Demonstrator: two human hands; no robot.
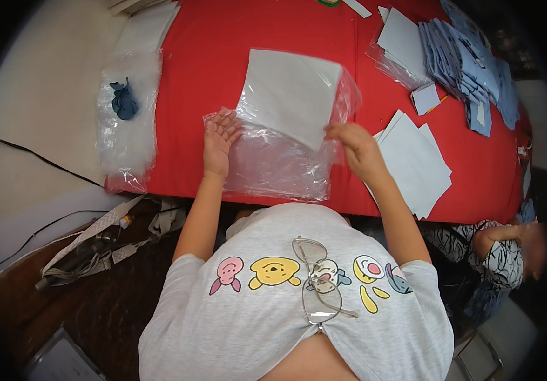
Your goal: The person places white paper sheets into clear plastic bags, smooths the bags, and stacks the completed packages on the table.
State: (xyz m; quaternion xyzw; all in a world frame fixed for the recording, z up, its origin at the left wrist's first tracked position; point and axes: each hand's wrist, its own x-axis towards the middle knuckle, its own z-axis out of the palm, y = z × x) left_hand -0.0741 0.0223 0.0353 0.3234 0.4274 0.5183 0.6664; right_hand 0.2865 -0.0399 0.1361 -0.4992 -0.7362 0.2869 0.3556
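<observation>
Clear plastic bag (273, 162) lies mid-frame on the red bench (203, 57), pinned flat by the open left hand (219, 136). Right hand (353, 146) pinches the grey sheet (289, 95), angled into the bag's mouth.

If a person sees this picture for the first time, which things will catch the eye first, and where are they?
The bright red tablecloth fills the upper middle. At its near edge the left hand lies flat on a clear plastic bag, while the right hand grips a white sheet partly inside it. A row of folded blue cloths lies at the upper right.
</observation>
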